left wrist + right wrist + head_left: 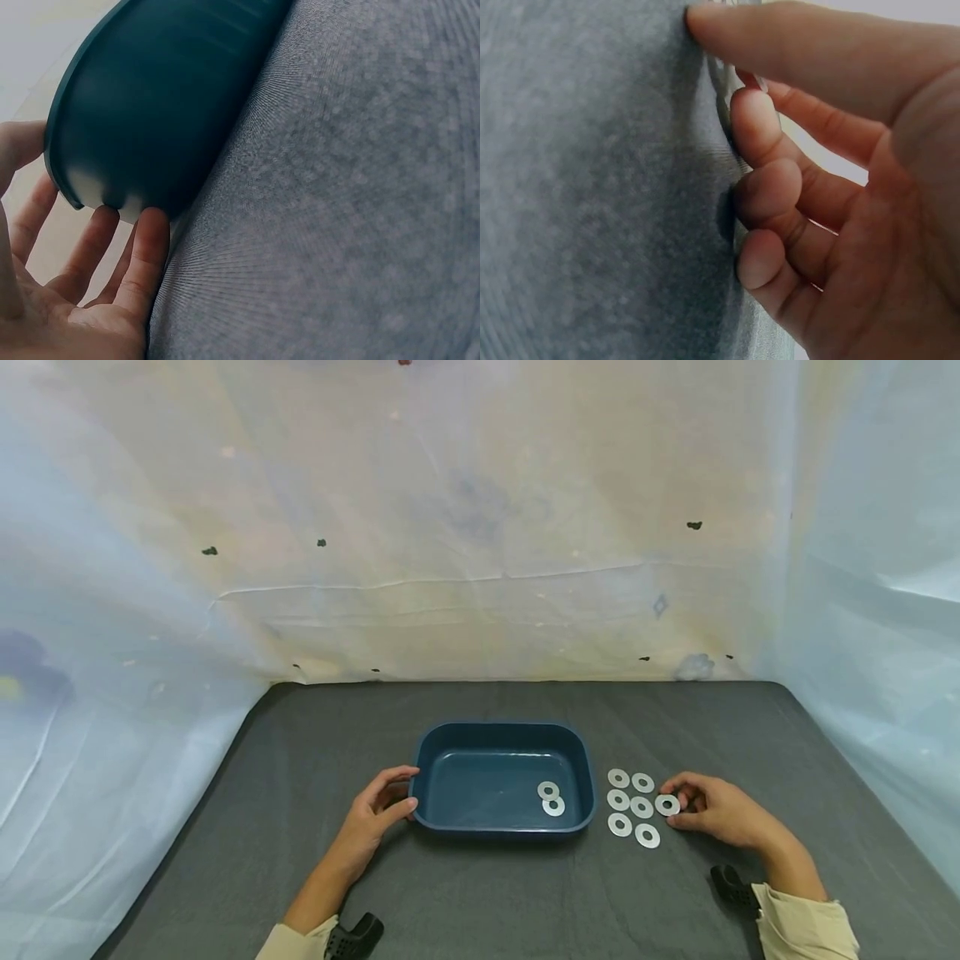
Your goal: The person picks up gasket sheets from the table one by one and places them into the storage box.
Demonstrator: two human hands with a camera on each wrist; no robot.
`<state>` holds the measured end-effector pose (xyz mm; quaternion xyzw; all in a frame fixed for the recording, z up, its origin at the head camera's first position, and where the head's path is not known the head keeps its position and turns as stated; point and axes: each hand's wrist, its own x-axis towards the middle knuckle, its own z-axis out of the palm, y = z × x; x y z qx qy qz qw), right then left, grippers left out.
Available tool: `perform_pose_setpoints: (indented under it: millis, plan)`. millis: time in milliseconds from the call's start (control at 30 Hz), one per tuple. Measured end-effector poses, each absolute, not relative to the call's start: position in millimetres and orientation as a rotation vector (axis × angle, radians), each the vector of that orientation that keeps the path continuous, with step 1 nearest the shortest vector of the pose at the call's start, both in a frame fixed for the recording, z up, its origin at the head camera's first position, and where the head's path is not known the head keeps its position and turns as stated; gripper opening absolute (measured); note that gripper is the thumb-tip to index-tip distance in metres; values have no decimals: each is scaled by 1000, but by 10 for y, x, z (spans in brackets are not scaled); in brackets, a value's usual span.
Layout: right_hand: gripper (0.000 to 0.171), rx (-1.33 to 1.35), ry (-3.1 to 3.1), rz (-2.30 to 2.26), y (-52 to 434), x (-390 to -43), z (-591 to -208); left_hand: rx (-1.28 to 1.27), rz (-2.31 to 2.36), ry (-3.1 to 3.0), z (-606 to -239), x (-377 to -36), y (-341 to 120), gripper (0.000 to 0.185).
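Observation:
Near the right edge of the cluster, my right hand (pixel 716 807) pinches a flat silvery washer (pixel 667 805) between thumb and index finger. The other fingers curl low against the cloth in the right wrist view, where the washer is mostly hidden. Several more washers (pixel 641 807) lie flat in loose rows just left of that hand. A dark blue rectangular tray (pixel 472 827) stands left of them, with two overlapping washers (pixel 553 807) inside, toward its right end. My left hand (pixel 372 814) touches the tray's left end, fairly straight fingertips against the outer wall and thumb at the rim.
Dark grey cloth (pixel 480 902) covers the table. Pale patterned sheeting (pixel 480 527) hangs behind the table and along both sides. Black straps with a camera mount (pixel 731 887) sit at the wrists, by the beige sleeves.

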<state>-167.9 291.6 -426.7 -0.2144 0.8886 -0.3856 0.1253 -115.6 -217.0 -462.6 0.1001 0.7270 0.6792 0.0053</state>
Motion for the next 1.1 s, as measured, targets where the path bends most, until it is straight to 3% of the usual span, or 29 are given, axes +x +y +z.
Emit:
perform_pose_setpoints:
  millis: [1100]
  plan:
    - [37, -484, 2734, -1119, 2859, -1667, -4143, 353, 2153, 2268, -4665, -1184, -2177, 43]
